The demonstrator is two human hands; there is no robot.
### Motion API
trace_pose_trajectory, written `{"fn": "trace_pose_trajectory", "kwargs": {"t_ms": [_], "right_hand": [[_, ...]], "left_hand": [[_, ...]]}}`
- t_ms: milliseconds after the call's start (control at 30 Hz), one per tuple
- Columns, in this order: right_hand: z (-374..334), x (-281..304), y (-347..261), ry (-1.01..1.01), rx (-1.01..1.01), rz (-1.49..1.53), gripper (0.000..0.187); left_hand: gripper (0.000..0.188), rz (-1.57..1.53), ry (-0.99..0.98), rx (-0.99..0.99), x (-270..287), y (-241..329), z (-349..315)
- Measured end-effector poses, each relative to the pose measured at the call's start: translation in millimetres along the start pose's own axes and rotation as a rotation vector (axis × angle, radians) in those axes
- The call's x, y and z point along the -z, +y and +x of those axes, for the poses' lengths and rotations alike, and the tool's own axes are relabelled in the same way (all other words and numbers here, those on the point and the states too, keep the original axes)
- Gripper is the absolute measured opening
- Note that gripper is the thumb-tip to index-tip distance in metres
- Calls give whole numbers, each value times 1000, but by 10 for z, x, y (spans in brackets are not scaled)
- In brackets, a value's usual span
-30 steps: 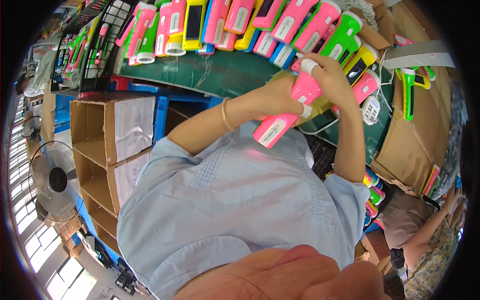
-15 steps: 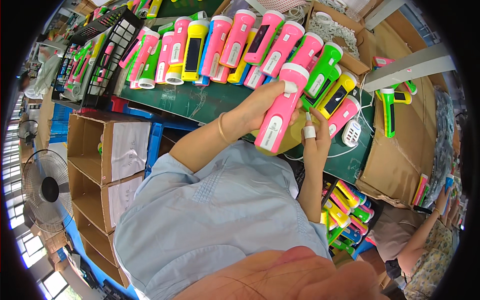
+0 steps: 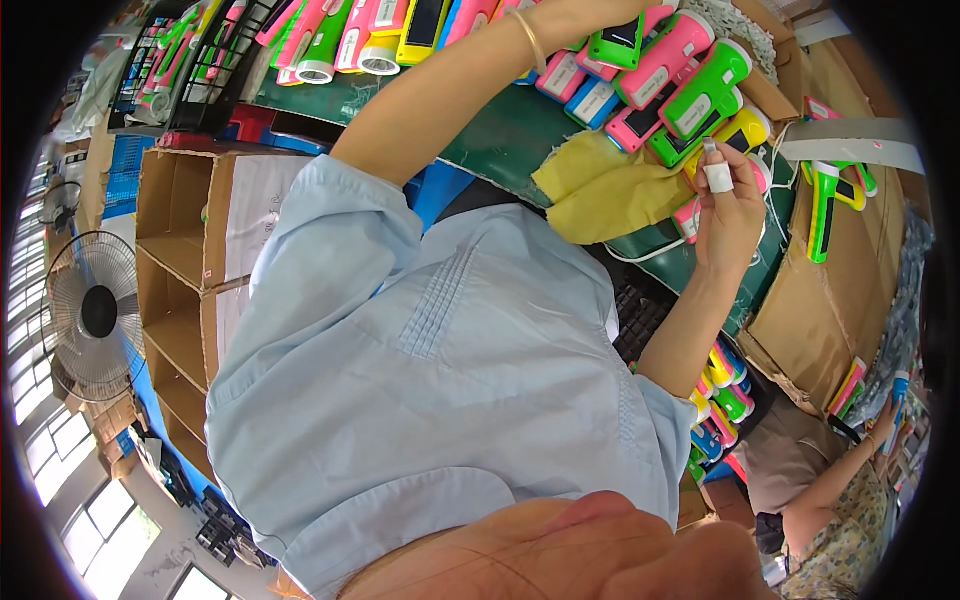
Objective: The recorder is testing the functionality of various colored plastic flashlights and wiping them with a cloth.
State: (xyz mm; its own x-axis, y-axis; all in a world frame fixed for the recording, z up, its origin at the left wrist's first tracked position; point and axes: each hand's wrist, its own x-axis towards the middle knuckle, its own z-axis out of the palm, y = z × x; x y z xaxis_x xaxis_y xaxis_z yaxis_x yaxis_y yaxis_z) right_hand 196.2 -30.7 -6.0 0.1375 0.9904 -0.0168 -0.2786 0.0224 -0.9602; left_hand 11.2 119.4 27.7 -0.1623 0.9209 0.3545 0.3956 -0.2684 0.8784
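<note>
My right hand (image 3: 728, 215) is raised over the green worktop (image 3: 500, 130) and pinches a small white plug (image 3: 718, 176) between its fingertips, next to a green torch (image 3: 705, 90) and a yellow one (image 3: 745, 128). A white cord (image 3: 640, 257) trails below the hand. My left forearm, with a thin bracelet (image 3: 530, 35), reaches up to the row of pink, green and yellow torches (image 3: 640, 60). The left hand itself is cut off by the top edge. My pale blue shirt (image 3: 440, 370) fills the middle of the view.
A yellow cloth (image 3: 600, 190) lies on the worktop. Divided cardboard boxes (image 3: 180, 260) and a floor fan (image 3: 95, 315) stand at the left. More torches fill a bin (image 3: 725, 390) under the bench. Another person (image 3: 830, 480) sits at the lower right. A green-handled tool (image 3: 825, 210) rests on cardboard.
My left hand, which held a pink torch, has reached up to the torch row and passed out of view. My right hand has drawn away to the right with the white plug.
</note>
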Motion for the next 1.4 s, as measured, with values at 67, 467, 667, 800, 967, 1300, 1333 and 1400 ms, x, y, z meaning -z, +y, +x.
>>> {"fn": "trace_pose_trajectory", "kwargs": {"t_ms": [67, 467, 667, 800, 967, 1300, 1333, 1400], "right_hand": [[30, -49, -4, -12, -24, -96, 20], [155, -498, -79, -11, 650, -858, 13], [165, -567, -156, -111, 756, -918, 11], [2, -407, -454, -719, 204, -433, 13], [-244, -524, 10, -477, 1078, -862, 28], [-420, -654, 64, -110, 611, -666, 51], [-363, -507, 206, -209, 452, -662, 51], [-399, -427, 398, -298, 477, -460, 52]], "left_hand": [[76, 49, 1, 15, -22, -155, 90], [33, -1001, -640, 662, 219, 159, -634], [30, -992, -596, 491, 210, 255, -697], [40, -1131, -669, 425, 267, 23, -737], [57, -1434, -650, 330, 282, 243, -756], [76, -1006, -536, -125, 296, -1, -1120], [65, -566, -522, -411, 377, -97, -1206], [49, -586, -679, -602, 499, -2, -1218]]}}
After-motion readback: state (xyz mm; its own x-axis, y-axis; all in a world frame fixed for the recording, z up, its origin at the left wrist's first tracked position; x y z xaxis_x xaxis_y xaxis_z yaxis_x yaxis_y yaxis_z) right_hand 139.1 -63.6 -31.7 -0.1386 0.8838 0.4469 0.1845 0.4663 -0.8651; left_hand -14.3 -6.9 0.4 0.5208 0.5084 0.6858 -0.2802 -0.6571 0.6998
